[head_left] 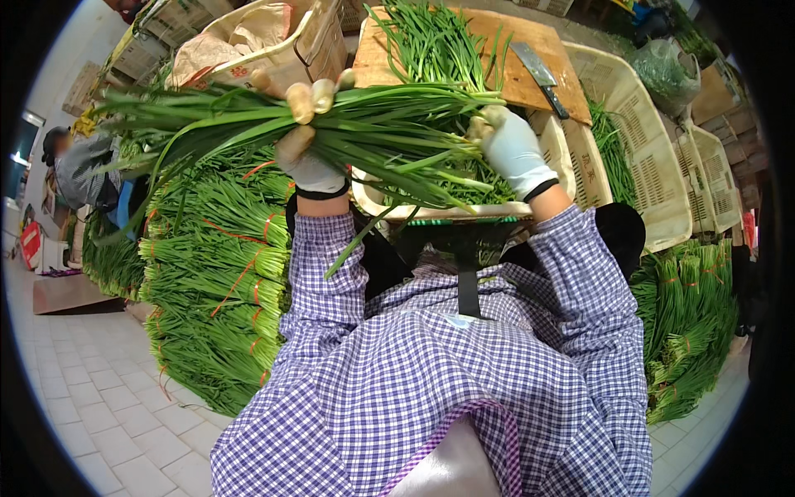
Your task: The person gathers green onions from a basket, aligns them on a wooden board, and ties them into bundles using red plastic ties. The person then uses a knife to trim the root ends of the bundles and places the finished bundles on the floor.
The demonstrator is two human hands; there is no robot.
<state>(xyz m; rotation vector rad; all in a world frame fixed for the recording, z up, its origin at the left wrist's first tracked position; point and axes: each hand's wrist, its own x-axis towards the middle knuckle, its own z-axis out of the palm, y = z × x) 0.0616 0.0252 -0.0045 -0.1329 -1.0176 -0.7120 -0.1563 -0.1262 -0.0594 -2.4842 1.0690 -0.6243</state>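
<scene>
My left hand (307, 149), in a pale glove with soiled fingertips, is wrapped around the middle of a loose bunch of garlic chives (385, 118). The leaves fan out to the left, some hanging down, and the pale stem ends point right. My right hand (512, 146), gloved too, has its fingers curled at those stem ends; whether they grip any stems is hard to see. Beneath the bunch is a white plastic basket (435, 213) with chive pieces inside. Just beyond, more loose chives (428, 43) lie on a wooden board (528, 81) beside a cleaver (539, 74).
Bundles of chives tied with red bands are stacked at my left (217, 279) and right (689, 323). Pale plastic crates (646, 136) stand at the right. A large tub (317, 50) holding a sack (239, 53) is beyond my left hand. Another person (87, 168) is at the far left.
</scene>
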